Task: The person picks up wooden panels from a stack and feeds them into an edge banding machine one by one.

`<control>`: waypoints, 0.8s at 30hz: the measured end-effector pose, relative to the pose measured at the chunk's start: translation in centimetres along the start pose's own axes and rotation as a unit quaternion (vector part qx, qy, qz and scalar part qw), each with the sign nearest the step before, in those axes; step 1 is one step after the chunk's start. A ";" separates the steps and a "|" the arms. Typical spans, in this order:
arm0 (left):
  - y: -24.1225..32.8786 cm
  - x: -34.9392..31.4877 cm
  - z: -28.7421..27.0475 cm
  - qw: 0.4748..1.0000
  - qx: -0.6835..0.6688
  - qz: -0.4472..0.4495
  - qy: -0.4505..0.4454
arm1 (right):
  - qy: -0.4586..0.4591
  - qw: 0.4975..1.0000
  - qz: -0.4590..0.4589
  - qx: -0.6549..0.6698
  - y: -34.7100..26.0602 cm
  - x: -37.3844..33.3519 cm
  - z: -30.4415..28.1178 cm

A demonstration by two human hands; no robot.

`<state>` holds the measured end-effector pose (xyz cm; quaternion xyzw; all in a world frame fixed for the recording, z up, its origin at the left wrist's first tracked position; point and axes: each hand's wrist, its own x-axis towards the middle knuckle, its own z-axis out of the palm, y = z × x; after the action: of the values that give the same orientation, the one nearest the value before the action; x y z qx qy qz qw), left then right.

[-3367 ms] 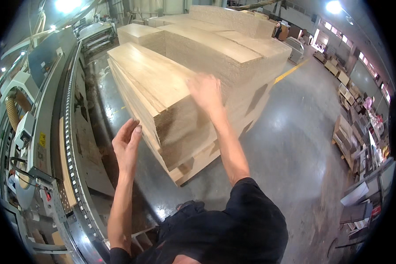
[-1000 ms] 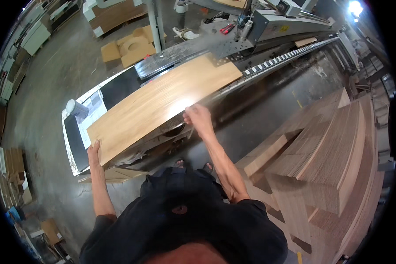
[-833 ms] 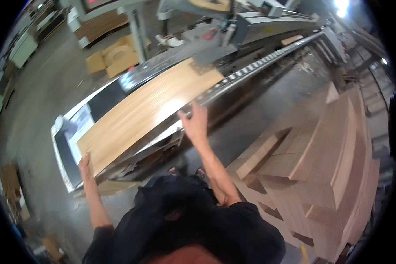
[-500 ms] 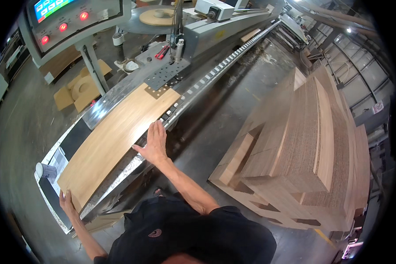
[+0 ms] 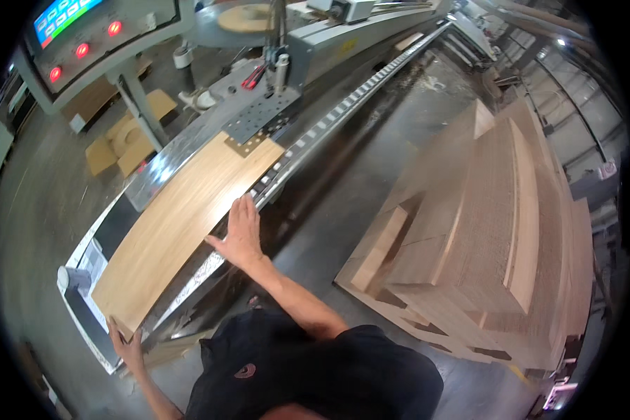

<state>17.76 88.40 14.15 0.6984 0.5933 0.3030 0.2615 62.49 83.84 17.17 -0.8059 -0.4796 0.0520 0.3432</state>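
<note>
A long wood-grain board lies flat on the machine's table, running from the near left up toward a perforated metal plate. At its near end my left hand touches the corner, thumb and fingers apart. My right hand rests against the board's right-hand long edge, close to the segmented feed track. Its fingers are stretched forward, the thumb spread toward the board. The board's far end sits by a hole-dotted brown piece beside the plate.
A control panel with red lit buttons stands at upper left. Red-handled pliers lie beyond the plate. A whitish can is at the table's left corner. Stacked wooden panels stand on the right, across a strip of floor.
My left hand has shifted right and nearer, along the board's end to its corner. My right hand stays at the long edge. The view has turned slightly; the board looks almost unmoved.
</note>
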 end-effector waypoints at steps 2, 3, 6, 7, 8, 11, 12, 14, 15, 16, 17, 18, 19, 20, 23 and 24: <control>-0.3 0.2 0.3 0.999 -0.036 0.019 0.010 | 0.010 1.000 0.005 0.005 0.3 0.3 0.4; -0.1 0.4 0.2 0.999 0.010 0.031 0.006 | 0.022 1.000 -0.002 -0.014 0.7 0.3 0.6; 2.3 0.8 0.5 0.999 0.030 0.015 0.009 | 0.039 0.999 -0.018 -0.033 1.3 0.5 0.6; 2.7 0.9 0.4 0.999 0.039 0.006 0.014 | 0.038 0.999 -0.025 -0.025 1.3 0.9 0.4; 3.0 0.9 0.3 0.999 0.046 -0.014 0.015 | 0.035 0.999 -0.019 0.005 1.0 1.1 0.2; 4.3 0.9 0.7 0.999 0.041 -0.030 0.013 | 0.046 0.998 -0.035 0.026 1.5 1.2 0.3; 4.9 1.2 0.8 0.999 0.028 -0.026 0.011 | 0.035 0.999 -0.031 0.011 1.6 1.2 -0.1; 5.1 1.3 1.3 0.999 0.030 -0.030 -0.011 | 0.011 1.000 -0.011 -0.023 2.6 1.0 -0.7; 3.5 1.3 0.9 0.998 0.054 -0.005 -0.011 | 0.007 1.000 -0.018 -0.017 2.3 1.2 -1.0; 1.8 0.8 0.5 0.997 0.075 0.021 -0.009 | 0.003 1.000 -0.026 -0.012 1.9 1.5 -1.2; 1.7 0.6 0.6 0.997 0.079 0.021 -0.005 | 0.007 1.000 -0.028 -0.010 2.1 1.6 -1.2; 1.8 0.8 0.6 0.996 0.083 0.020 0.001 | 0.010 0.999 -0.031 -0.007 2.4 1.8 -1.3; 1.5 0.9 0.7 0.993 0.121 0.017 0.001 | 0.028 0.999 -0.032 0.010 2.8 2.0 -1.2; 1.5 1.1 1.1 0.987 0.162 0.009 0.004 | 0.040 0.998 -0.036 0.030 3.2 2.2 -1.3; 2.6 1.3 1.4 0.980 0.195 0.008 -0.019 | 0.012 1.000 -0.023 0.001 3.5 3.7 -2.2; 3.9 0.3 1.2 0.987 0.163 -0.008 0.001 | -0.029 0.999 -0.014 -0.011 2.3 4.5 -2.3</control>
<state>21.29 88.09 16.20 0.7267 0.6405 0.2007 0.1465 67.51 85.59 18.61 -0.8013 -0.5007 0.0649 0.3209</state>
